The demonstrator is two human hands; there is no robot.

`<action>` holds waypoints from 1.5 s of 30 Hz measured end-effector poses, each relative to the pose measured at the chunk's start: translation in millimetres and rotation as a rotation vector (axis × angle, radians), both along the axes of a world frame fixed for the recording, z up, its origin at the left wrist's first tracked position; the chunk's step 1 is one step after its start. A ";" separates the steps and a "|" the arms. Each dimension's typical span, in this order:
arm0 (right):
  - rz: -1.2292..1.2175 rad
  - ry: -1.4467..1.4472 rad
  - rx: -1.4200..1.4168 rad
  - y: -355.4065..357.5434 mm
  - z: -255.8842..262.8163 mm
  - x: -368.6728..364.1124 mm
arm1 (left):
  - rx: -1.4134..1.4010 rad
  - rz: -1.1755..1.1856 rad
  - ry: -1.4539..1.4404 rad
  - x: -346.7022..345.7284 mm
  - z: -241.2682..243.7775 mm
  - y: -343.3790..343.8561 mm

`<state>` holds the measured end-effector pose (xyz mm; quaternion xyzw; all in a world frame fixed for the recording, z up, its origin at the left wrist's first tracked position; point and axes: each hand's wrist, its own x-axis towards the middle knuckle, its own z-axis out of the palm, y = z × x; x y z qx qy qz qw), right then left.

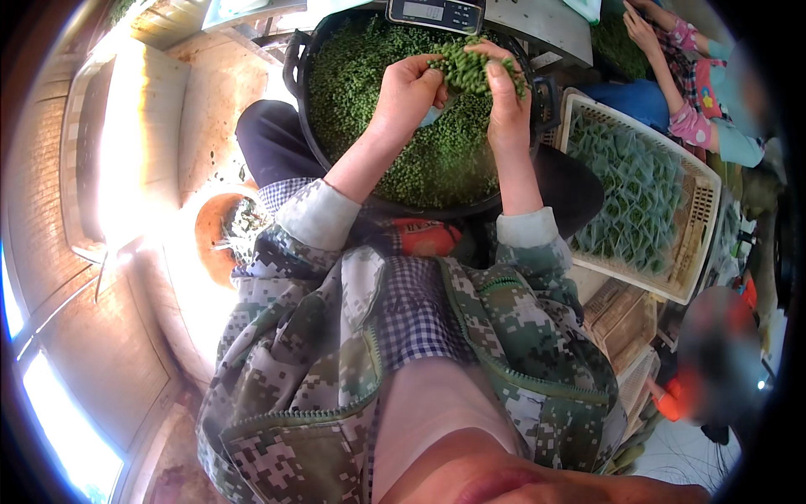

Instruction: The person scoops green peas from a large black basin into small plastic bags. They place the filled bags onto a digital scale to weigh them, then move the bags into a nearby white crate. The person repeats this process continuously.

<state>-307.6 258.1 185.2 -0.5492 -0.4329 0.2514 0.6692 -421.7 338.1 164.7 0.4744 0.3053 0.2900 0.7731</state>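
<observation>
A wide black tub (305,120) full of small green berries (359,82), like fresh green peppercorns, stands between my knees. Over it, my right hand (507,88) holds a bunch of the green berries (467,66) between thumb and fingers. My left hand (409,85) has its thumb and fingers pinched together at the left side of that bunch. Beneath its fingers shows a pale bluish clear plastic bag (432,117), which it seems to hold; most of the bag is hidden by the hand and berries. A digital scale (434,14) sits at the tub's far rim.
On my right, a cream plastic crate (705,208) holds many clear bags of green contents (623,189). More crates (620,321) stand behind it. A person (692,82) sits at the far right; another (670,400) is nearer. An orange-brown bowl (211,233) with plant scraps lies left. A metal table (541,28) borders the tub.
</observation>
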 end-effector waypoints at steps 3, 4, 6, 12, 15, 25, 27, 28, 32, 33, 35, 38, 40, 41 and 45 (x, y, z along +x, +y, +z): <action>-0.101 -0.448 -0.093 -1.5 -10.7 6.3 | 0.011 0.030 0.044 -3.9 4.4 -3.7; -0.110 -0.533 -0.099 -3.0 -15.7 12.3 | 0.028 0.029 0.056 -4.6 4.9 -3.9; -0.156 -0.479 -0.176 -9.3 -20.0 15.8 | 0.099 -0.050 0.000 -5.0 -4.1 0.3; -0.050 -0.401 -0.505 -19.0 -26.0 20.7 | 0.662 -0.097 0.141 0.6 -16.2 -12.1; -0.118 -0.677 -0.636 -19.1 -22.4 22.0 | 0.887 -0.003 0.220 12.4 -25.2 -14.6; -0.068 -0.488 -0.310 -15.2 5.7 -8.6 | 0.252 -0.029 0.081 13.3 -28.4 6.1; -0.100 -0.525 -0.343 -16.3 -0.5 -9.1 | 0.309 -0.055 0.111 8.4 -28.8 4.0; -0.137 -0.634 -0.319 -17.1 -0.2 -8.8 | 0.300 -0.058 0.106 7.0 -27.8 4.2; -0.283 -0.755 -0.240 -16.2 -2.7 -6.4 | 0.347 -0.101 0.111 -2.8 -18.6 7.9; -0.317 -0.711 -0.230 -13.7 -8.0 -3.7 | 0.375 -0.118 0.115 -6.1 -16.5 8.8; -0.073 -0.261 -0.385 -18.3 -45.9 21.2 | 0.563 -0.155 0.058 -8.2 -22.1 8.6; 0.119 0.030 -0.474 -24.1 -64.1 22.3 | 1.059 -0.181 0.093 -6.6 -25.6 -2.1; -0.063 0.261 -0.306 -26.4 -87.1 11.8 | 1.264 -0.284 0.183 2.6 -24.8 -19.8; -0.154 0.372 -0.218 -26.4 -97.2 8.6 | 1.320 -0.278 0.208 5.7 -24.7 -24.6; -0.160 0.563 -0.611 -12.4 -47.3 21.1 | 0.743 -0.069 0.248 9.4 -22.3 10.7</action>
